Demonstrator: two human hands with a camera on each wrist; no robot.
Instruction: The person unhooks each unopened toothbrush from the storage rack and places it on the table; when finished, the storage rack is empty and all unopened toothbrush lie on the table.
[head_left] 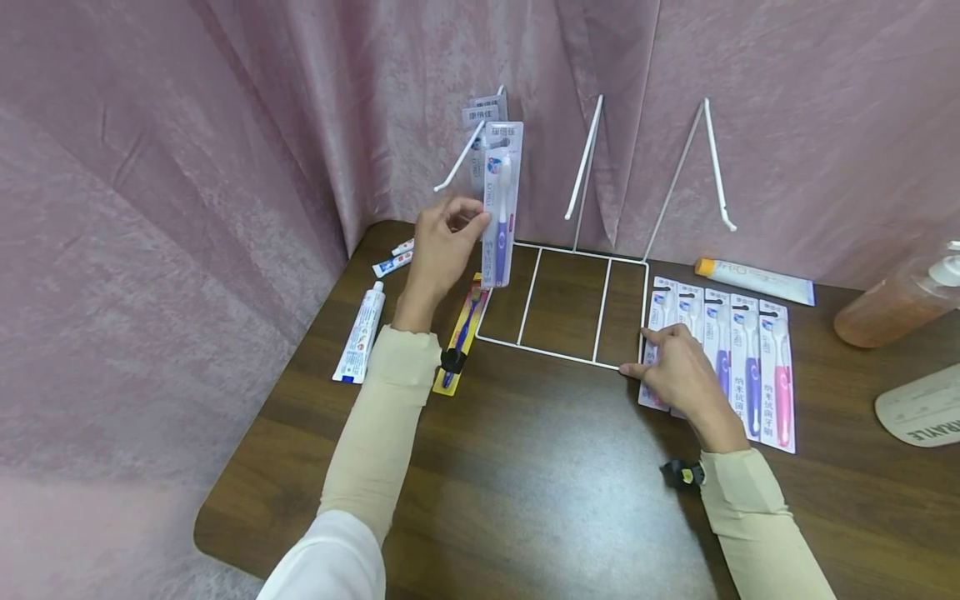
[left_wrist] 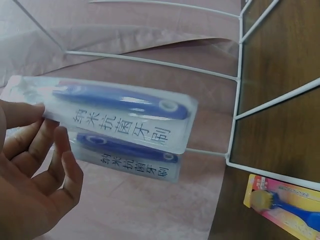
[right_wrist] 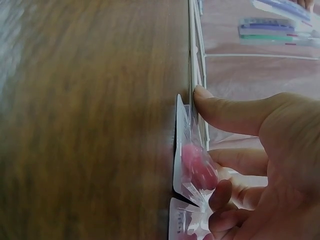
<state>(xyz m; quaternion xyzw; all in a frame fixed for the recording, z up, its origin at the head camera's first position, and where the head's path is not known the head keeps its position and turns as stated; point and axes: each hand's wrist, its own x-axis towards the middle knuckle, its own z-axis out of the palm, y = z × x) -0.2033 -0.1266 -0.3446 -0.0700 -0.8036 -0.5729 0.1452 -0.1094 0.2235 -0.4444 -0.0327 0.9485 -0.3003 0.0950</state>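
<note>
While left hand [head_left: 442,242] pinches a glossy toothbrush pack [head_left: 501,204], right hand [head_left: 678,371] presses the thin wire rack [head_left: 562,304].

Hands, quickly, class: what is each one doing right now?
Left hand: pinches a packaged purple toothbrush at the rack hook.
Right hand: fingers rest on the toothbrush packs on the table, beside the wire rack.

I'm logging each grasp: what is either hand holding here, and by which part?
The left hand pinches a purple toothbrush pack by its lower left edge, at the hook. The right hand rests on the pink toothbrush pack on the table, gripping nothing.
</note>
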